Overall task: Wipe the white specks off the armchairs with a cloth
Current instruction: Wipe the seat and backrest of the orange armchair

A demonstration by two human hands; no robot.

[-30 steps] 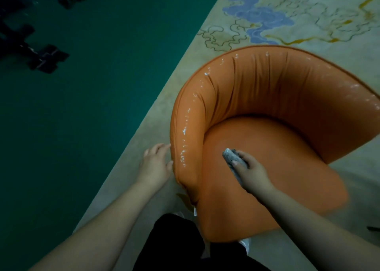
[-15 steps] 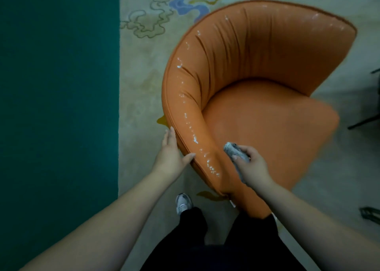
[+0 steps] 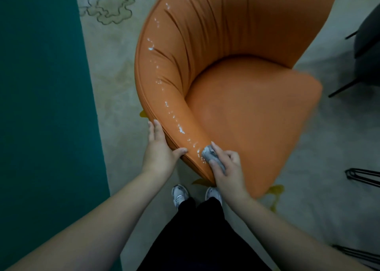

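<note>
You stand on the pale patterned rug [image 3: 115,69] with the orange armchair [image 3: 246,106] right in front of your shoes [image 3: 181,194], its curved back wrapping round the seat and its near arm end pointing at you. A trail of white specks [image 3: 170,110] runs along the top of that arm, from the far curve down to the near end, where it is thickest. Your left hand [image 3: 158,151] rests on the outer side of the armchair's near arm, fingers straight along the piping and thumb laid across the lower edge, so this grip is released and only steadying. Your right hand [image 3: 226,170] is at the inner side of the same arm end, its grip clenched round a small balled grey cloth [image 3: 209,154]. The cloth sticks out past your forefinger and thumb and presses on the armchair just beside the nearest specks, between your two hands. Dark thin furniture legs [image 3: 364,174] stand right of the armchair.
</note>
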